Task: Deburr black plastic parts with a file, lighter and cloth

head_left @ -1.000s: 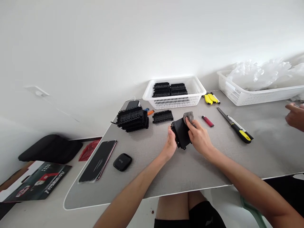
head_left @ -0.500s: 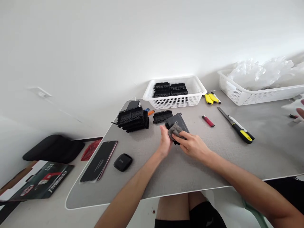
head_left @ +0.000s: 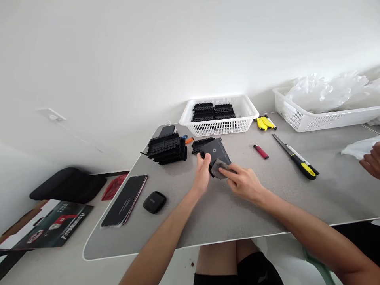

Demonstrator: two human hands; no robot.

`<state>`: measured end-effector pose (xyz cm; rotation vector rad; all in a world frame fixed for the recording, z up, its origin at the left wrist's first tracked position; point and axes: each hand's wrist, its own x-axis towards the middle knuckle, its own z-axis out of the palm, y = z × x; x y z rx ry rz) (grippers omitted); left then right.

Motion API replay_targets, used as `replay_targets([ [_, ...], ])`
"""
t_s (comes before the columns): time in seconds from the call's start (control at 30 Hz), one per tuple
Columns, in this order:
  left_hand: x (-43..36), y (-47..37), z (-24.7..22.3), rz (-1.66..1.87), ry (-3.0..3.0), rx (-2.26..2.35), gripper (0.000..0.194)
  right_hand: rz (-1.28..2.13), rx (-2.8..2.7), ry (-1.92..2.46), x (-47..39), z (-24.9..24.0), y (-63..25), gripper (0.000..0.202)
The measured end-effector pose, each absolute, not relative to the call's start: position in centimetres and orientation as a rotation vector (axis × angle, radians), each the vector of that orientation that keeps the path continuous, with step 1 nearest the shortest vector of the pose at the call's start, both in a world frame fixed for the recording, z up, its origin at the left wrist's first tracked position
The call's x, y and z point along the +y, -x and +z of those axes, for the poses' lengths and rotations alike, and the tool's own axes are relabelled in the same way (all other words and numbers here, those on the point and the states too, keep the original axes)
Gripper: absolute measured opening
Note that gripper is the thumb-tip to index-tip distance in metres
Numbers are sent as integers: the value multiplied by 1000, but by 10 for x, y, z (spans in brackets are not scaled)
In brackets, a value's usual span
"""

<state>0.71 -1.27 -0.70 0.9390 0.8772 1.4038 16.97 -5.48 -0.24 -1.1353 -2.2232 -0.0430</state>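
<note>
My left hand [head_left: 202, 173] grips the left edge of a flat black plastic part [head_left: 217, 149] with toothed edges, its thumb on top. In my right hand [head_left: 245, 183] is a grey cloth [head_left: 219, 168], pressed by the fingers against the part's near end. Just behind the held part lies another black toothed part [head_left: 199, 144], partly covered by it. A stack of similar black parts [head_left: 166, 148] stands to the left of my hands. More of them [head_left: 213, 112] sit in rows inside a white basket [head_left: 221, 127] at the back.
To the right lie a red lighter [head_left: 261, 151], a file with a black and yellow handle [head_left: 303, 166] and yellow-handled tools [head_left: 265, 123]. A second white basket [head_left: 314, 123] holds clear plastic bags. Another person's hand [head_left: 372, 160] is at the right edge. A phone-like slab [head_left: 124, 201] and black case [head_left: 154, 202] lie left.
My left hand and the held part have shifted slightly left. The cloth has slid toward the part's near end, uncovering more of its face. The other person's hand has come further into view.
</note>
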Motion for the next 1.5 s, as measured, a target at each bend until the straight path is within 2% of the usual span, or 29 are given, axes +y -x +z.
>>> replay_targets([
  [0.07, -13, -4, 2, 1498, -1034, 939, 51, -60, -1988, 1149, -51, -2, -176, 48],
  [0.17, -20, -4, 9, 1486, -1272, 1034, 36, -91, -1699, 1180, -42, 0, -186, 53],
  [0.27, -27, -8, 7, 1356, -1444, 1064, 27, -23, -1719, 1203, -38, 1, -188, 54],
  [0.47, -30, -11, 0, 1260, -1707, 1138, 24, 96, -1822, 1190, -48, 0, -175, 52],
  [0.83, -33, -12, 2, 1041, -2183, 1182, 13, -135, -1857, 918, -57, 0, -179, 52],
  [1.0, -33, -8, 5, 1124, -2151, 1182, 15, -180, -1899, 920, -51, -4, -183, 50],
  [1.2, -33, -2, 8, 1269, -2194, 1169, 18, -134, -1820, 1150, -36, -1, -192, 47],
  [1.3, -31, 0, 6, 1286, -2284, 1104, 16, 2, -1698, 1320, -30, 2, -196, 45],
  [1.37, -28, 1, 5, 1354, -2364, 1073, 13, 223, -1571, 1400, -27, 4, -198, 45],
  [1.5, -22, 1, 6, 1458, -2662, 912, 9, 1055, -1167, 1289, -23, 6, -194, 38],
])
